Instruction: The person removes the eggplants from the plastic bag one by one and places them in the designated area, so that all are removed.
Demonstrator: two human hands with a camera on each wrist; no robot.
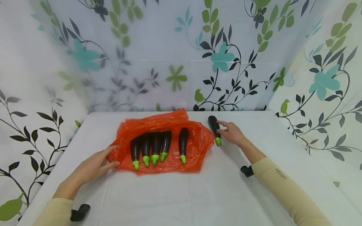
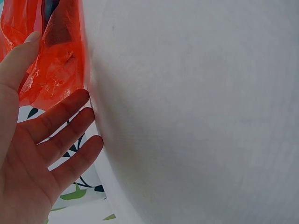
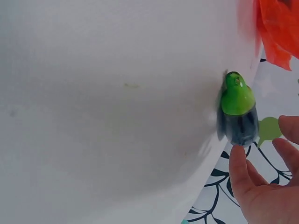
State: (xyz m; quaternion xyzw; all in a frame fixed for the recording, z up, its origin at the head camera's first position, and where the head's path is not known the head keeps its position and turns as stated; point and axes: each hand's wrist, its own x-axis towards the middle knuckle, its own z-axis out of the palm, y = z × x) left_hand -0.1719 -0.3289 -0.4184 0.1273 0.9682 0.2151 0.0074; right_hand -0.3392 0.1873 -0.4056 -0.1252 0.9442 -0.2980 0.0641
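Note:
A red plastic bag (image 1: 195,157) lies with its mouth toward the person, several dark purple eggplants (image 1: 156,146) with green stem ends inside it. Four of them sit close in a row, one apart to the right. My left hand (image 1: 93,164) is at the bag's left edge, fingers spread and thumb touching the red film (image 2: 56,70). Outside the bag, on its right, another eggplant (image 1: 214,125) rests on the table, green end toward the person. My right hand (image 1: 232,133) is beside it, loosely extended fingers touching its dark body (image 3: 241,130), the thumb apart.
A white-covered table (image 1: 169,197) bears everything. Behind it and on both sides hangs a curtain (image 1: 181,47) with leaf and flower prints. Small black devices (image 1: 80,212) show near both wrists.

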